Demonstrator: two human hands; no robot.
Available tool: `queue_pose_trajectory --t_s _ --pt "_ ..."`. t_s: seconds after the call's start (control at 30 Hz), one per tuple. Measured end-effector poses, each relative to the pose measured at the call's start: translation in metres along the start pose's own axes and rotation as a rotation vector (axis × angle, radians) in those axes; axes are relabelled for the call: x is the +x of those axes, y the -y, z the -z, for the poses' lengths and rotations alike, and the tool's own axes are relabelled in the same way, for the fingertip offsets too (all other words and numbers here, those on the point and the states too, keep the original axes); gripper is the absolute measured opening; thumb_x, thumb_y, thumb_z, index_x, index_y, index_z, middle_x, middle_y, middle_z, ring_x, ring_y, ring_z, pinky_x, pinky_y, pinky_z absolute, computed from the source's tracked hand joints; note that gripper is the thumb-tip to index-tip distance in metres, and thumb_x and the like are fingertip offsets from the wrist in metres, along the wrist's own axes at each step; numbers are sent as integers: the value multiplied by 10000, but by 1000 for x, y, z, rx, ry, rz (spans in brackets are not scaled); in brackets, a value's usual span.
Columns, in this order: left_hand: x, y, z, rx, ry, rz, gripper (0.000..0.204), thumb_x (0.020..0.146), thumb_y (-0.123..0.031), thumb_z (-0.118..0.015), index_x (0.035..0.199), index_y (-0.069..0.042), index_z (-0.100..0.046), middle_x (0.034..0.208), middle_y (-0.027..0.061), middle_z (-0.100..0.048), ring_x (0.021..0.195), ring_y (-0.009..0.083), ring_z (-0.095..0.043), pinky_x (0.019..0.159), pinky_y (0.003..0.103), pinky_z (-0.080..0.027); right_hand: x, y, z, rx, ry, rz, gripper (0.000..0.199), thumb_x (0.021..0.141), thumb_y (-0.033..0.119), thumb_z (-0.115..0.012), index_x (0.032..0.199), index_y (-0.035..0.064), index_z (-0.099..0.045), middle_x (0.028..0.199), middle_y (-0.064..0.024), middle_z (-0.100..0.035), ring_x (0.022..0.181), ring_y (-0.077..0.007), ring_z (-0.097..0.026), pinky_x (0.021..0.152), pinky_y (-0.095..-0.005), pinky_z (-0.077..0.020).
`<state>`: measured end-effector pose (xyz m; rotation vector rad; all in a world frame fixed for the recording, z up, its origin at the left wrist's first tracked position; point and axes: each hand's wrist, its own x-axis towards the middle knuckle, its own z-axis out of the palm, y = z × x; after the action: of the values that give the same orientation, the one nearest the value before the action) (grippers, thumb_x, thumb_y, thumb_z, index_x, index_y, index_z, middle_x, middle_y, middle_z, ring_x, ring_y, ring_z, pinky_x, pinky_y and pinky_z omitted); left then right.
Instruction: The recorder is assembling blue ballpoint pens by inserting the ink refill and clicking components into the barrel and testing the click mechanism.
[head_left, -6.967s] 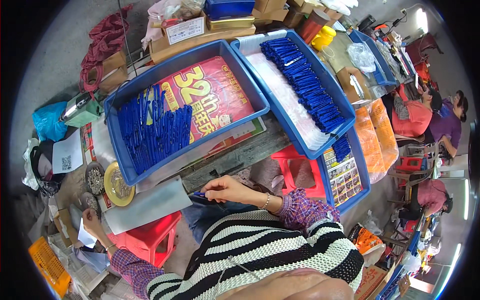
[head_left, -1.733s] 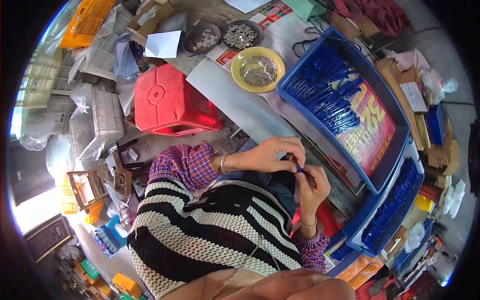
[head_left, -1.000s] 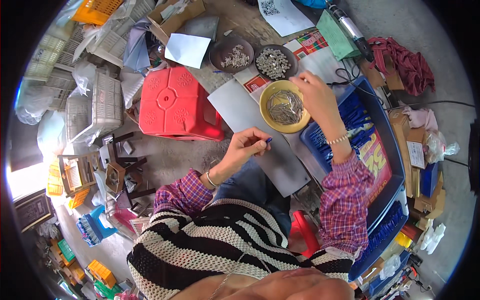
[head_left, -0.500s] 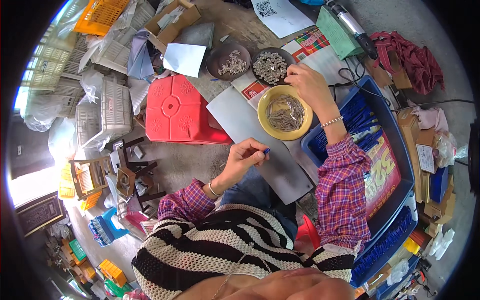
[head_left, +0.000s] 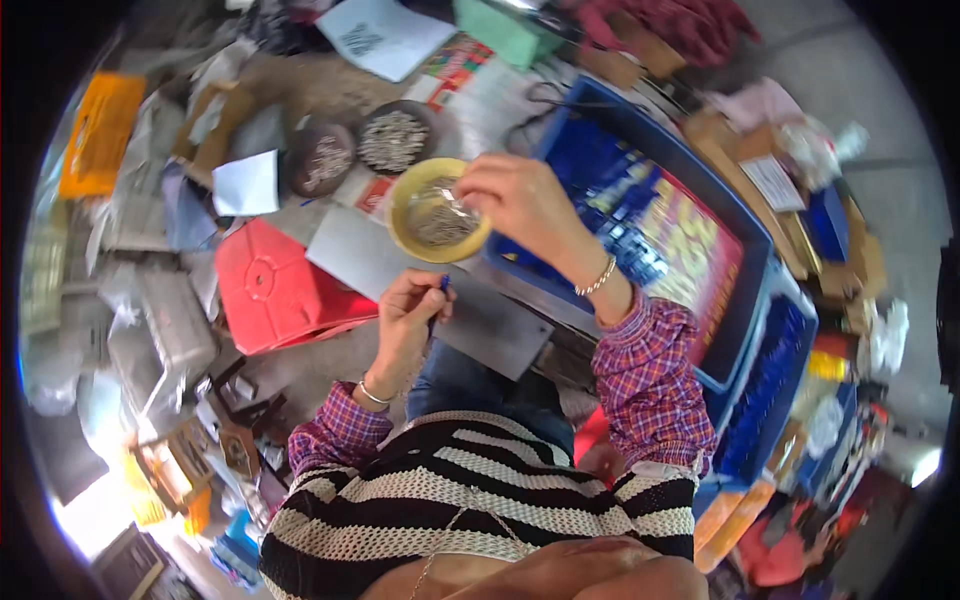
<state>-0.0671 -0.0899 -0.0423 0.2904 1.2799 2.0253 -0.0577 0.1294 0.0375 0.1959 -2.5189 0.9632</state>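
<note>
- Left hand (head_left: 408, 308): thumb and fingers pinched on a small blue piece (head_left: 445, 283), held up near the front of the yellow bowl (head_left: 401, 224), over the grey sheet (head_left: 490, 318)
- Right hand (head_left: 522, 200): at the bowl's right side, fingers bent and bunched, tips over the rim; can't tell if they've got hold of anything (blurry there)
- Thin metal pins (head_left: 438, 226) loose in the bowl
- Two dark dishes behind the bowl: one with pale beads (head_left: 393, 138), one with small light bits (head_left: 328, 158)
- Blue tray (head_left: 680, 170) right of the bowl, many blue parts (head_left: 595, 170) in it
- Red stool (head_left: 265, 285) left of the sheet
</note>
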Motion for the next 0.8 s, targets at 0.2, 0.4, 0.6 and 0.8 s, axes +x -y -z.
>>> queue_pose_trajectory --t_s 0.2,0.4,0.6,0.8 --pt "4 6 -29 -43 210 104 116 871 -19 -557 985 2 -561 807 73 -608 614 102 -513 552 219 -410 -86 63 24 272 -124 -283 110 696 0 -689 799 -4 -648 788 -91 -627 713 -220 -622 641 -278 -486" --pt "-10 11 -69 57 385 179 144 853 -57 -604 989 -15 -578 805 63 -602 613 97 -498 539 215 -389 -172 87 18 416 -341 -622 79 762 18 -669 834 -16 -666 797 -56 -638 692 -96 -603 592 -216 -483" --pt "-27 29 -68 181 415 88 152 853 -55 -604 999 -22 -576 830 61 -575 609 106 -499 527 207 -382 -201 92 -2 832 -543 -815 119 784 84 -667 853 -13 -666 731 -19 -629 630 -65 -577 558 -203 -477" --pt "-28 35 -89 218 525 62 121 850 -53 -613 963 -22 -583 833 55 -585 602 102 -507 510 196 -368 -218 95 1 967 -686 -771 145 794 107 -669 856 -23 -652 713 -11 -624 617 -63 -566 534 -205 -480"
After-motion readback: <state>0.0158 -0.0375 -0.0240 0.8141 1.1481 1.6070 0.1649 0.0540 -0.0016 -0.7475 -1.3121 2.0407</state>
